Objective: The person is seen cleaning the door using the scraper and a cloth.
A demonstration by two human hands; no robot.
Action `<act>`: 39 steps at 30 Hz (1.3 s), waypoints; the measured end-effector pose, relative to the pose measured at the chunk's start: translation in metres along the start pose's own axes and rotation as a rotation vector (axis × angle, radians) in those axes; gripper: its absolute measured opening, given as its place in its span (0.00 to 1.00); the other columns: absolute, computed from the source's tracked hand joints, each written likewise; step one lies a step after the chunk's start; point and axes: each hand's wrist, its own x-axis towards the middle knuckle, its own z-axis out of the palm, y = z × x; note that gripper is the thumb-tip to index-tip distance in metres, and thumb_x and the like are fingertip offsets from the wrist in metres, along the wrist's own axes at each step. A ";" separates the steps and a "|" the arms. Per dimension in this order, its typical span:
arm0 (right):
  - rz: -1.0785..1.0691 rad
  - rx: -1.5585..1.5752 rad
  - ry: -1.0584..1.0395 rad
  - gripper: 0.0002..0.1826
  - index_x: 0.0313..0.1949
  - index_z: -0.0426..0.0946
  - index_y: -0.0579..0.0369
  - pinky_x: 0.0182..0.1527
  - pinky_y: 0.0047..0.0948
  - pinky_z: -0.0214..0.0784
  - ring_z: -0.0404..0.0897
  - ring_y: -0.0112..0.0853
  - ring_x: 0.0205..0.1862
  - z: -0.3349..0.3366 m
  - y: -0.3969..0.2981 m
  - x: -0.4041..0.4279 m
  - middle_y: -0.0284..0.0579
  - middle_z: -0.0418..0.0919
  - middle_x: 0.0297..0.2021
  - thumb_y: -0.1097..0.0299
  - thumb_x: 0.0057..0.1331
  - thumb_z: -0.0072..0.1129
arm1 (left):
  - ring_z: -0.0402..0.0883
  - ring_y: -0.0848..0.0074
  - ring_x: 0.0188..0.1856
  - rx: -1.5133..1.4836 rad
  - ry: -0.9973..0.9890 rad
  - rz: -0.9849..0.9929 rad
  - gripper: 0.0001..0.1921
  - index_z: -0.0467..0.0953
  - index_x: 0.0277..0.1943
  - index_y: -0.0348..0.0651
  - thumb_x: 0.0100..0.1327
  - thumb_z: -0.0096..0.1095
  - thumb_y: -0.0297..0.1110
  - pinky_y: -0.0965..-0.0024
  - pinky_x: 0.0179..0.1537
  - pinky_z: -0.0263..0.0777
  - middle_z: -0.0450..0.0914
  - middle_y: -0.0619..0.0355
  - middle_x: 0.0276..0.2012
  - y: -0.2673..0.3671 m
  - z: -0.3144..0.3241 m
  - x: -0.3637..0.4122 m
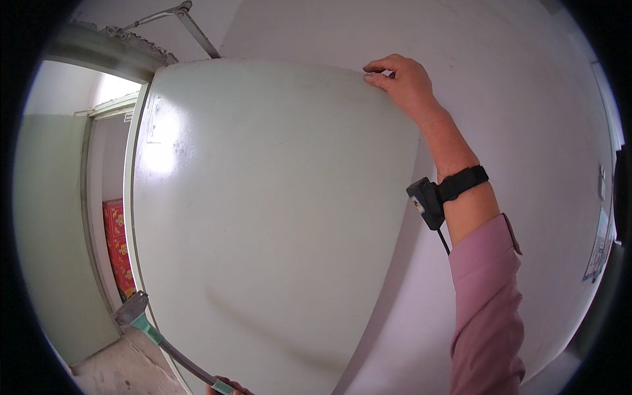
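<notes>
A pale green door [276, 197] fills the middle of the view, standing open against a white wall. At its top outer corner is my right hand [402, 81], thumb and fingertips at the top edge; whether they pinch it is hard to tell. A black strapped device [429, 200] sits on my right forearm. My left hand [229, 386], partly cut off at the bottom edge, grips the handle of a long-handled scraper [187, 363]. The scraper's flat metal head [131, 308], on a green collar, is raised near the door's hinge-side edge.
A metal door closer arm [197, 34] joins the door top to the frame [103, 57], where the plaster is rough. Through the doorway at left, red printed boxes [117, 242] are stacked beyond another doorway. Papers [596, 244] hang on the right wall.
</notes>
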 end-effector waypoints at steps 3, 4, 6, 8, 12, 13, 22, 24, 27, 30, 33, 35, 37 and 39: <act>0.051 -0.011 -0.002 0.10 0.36 0.82 0.48 0.36 0.27 0.68 0.75 0.27 0.30 0.005 -0.001 0.002 0.33 0.79 0.33 0.61 0.56 0.64 | 0.78 0.67 0.41 -0.002 0.015 -0.016 0.14 0.67 0.51 0.40 0.63 0.52 0.19 0.58 0.42 0.77 0.75 0.54 0.40 0.004 0.003 -0.004; 0.022 -0.019 0.026 0.08 0.34 0.82 0.50 0.35 0.28 0.68 0.75 0.28 0.30 0.007 -0.001 0.002 0.33 0.79 0.32 0.62 0.57 0.64 | 0.78 0.67 0.40 0.004 0.025 -0.025 0.14 0.66 0.51 0.39 0.64 0.52 0.19 0.58 0.42 0.77 0.75 0.54 0.40 0.005 0.003 -0.005; -0.011 -0.022 0.048 0.08 0.32 0.81 0.51 0.35 0.28 0.68 0.75 0.29 0.30 0.009 -0.007 0.003 0.33 0.79 0.31 0.62 0.57 0.63 | 0.78 0.67 0.40 0.013 0.038 -0.033 0.14 0.66 0.51 0.39 0.64 0.52 0.19 0.58 0.42 0.77 0.74 0.54 0.40 0.008 0.003 -0.008; -0.073 -0.111 0.039 0.06 0.31 0.80 0.50 0.38 0.34 0.70 0.77 0.35 0.37 0.009 -0.012 0.002 0.36 0.78 0.34 0.63 0.59 0.59 | 0.78 0.67 0.40 0.021 0.049 -0.043 0.14 0.66 0.51 0.39 0.64 0.52 0.20 0.58 0.42 0.77 0.74 0.54 0.40 0.010 0.004 -0.011; -0.079 -0.184 0.041 0.07 0.32 0.79 0.52 0.39 0.35 0.69 0.77 0.36 0.37 0.010 -0.015 0.001 0.37 0.77 0.35 0.64 0.62 0.56 | 0.77 0.67 0.40 0.028 0.055 -0.030 0.15 0.65 0.52 0.39 0.63 0.52 0.20 0.58 0.42 0.77 0.73 0.54 0.40 0.011 0.002 -0.012; -0.088 -0.193 0.059 0.07 0.33 0.78 0.53 0.38 0.35 0.69 0.77 0.36 0.36 0.010 -0.014 0.001 0.37 0.77 0.34 0.65 0.62 0.56 | 0.77 0.67 0.40 0.028 0.053 -0.032 0.15 0.65 0.52 0.39 0.63 0.52 0.20 0.58 0.42 0.77 0.73 0.54 0.40 0.011 0.001 -0.011; 0.005 -0.015 0.092 0.11 0.35 0.77 0.58 0.37 0.33 0.68 0.77 0.37 0.34 0.012 -0.031 0.011 0.44 0.79 0.30 0.62 0.64 0.54 | 0.77 0.67 0.39 0.050 0.064 -0.061 0.15 0.65 0.52 0.40 0.63 0.52 0.20 0.58 0.41 0.77 0.73 0.54 0.39 0.023 0.007 -0.024; 0.018 0.025 0.103 0.11 0.36 0.77 0.58 0.36 0.32 0.67 0.77 0.36 0.33 0.014 -0.034 0.014 0.45 0.79 0.29 0.62 0.64 0.55 | 0.77 0.67 0.39 0.057 0.071 -0.057 0.15 0.65 0.51 0.40 0.63 0.52 0.20 0.58 0.41 0.77 0.74 0.55 0.39 0.026 0.006 -0.028; 0.025 0.057 0.099 0.12 0.36 0.77 0.58 0.35 0.31 0.67 0.76 0.33 0.32 0.011 -0.036 0.018 0.43 0.78 0.27 0.61 0.64 0.55 | 0.77 0.67 0.39 0.058 0.070 -0.051 0.15 0.66 0.51 0.40 0.62 0.53 0.20 0.58 0.41 0.77 0.74 0.55 0.39 0.027 0.004 -0.031; 0.043 0.049 0.066 0.12 0.36 0.77 0.59 0.35 0.30 0.68 0.77 0.30 0.30 0.010 -0.037 0.021 0.41 0.78 0.27 0.62 0.64 0.55 | 0.77 0.67 0.39 0.053 0.071 -0.046 0.15 0.66 0.51 0.40 0.62 0.53 0.20 0.58 0.41 0.77 0.74 0.55 0.39 0.029 0.005 -0.035; 0.022 0.103 0.049 0.12 0.37 0.76 0.60 0.32 0.28 0.68 0.79 0.28 0.30 0.010 -0.047 0.022 0.41 0.78 0.27 0.62 0.65 0.53 | 0.77 0.67 0.39 0.055 0.067 -0.042 0.15 0.66 0.51 0.41 0.62 0.53 0.20 0.58 0.40 0.77 0.74 0.55 0.39 0.032 0.005 -0.037; 0.155 0.394 -0.008 0.13 0.38 0.76 0.62 0.29 0.25 0.69 0.81 0.27 0.33 0.007 -0.059 0.025 0.40 0.77 0.27 0.64 0.66 0.52 | 0.77 0.67 0.39 0.057 0.064 -0.043 0.15 0.66 0.51 0.41 0.62 0.54 0.21 0.58 0.40 0.77 0.74 0.55 0.39 0.033 0.004 -0.038; 0.183 0.497 -0.004 0.13 0.39 0.75 0.63 0.29 0.25 0.70 0.81 0.27 0.34 0.001 -0.071 0.029 0.40 0.78 0.27 0.64 0.66 0.52 | 0.77 0.67 0.39 0.060 0.068 -0.044 0.15 0.66 0.51 0.41 0.62 0.54 0.21 0.58 0.40 0.77 0.74 0.55 0.39 0.035 0.004 -0.040; 0.209 0.603 0.000 0.13 0.39 0.75 0.63 0.28 0.24 0.70 0.82 0.27 0.35 -0.004 -0.076 0.031 0.40 0.78 0.28 0.65 0.66 0.52 | 0.78 0.66 0.39 0.063 0.078 -0.044 0.15 0.66 0.51 0.41 0.63 0.54 0.21 0.58 0.40 0.77 0.74 0.55 0.39 0.036 0.002 -0.045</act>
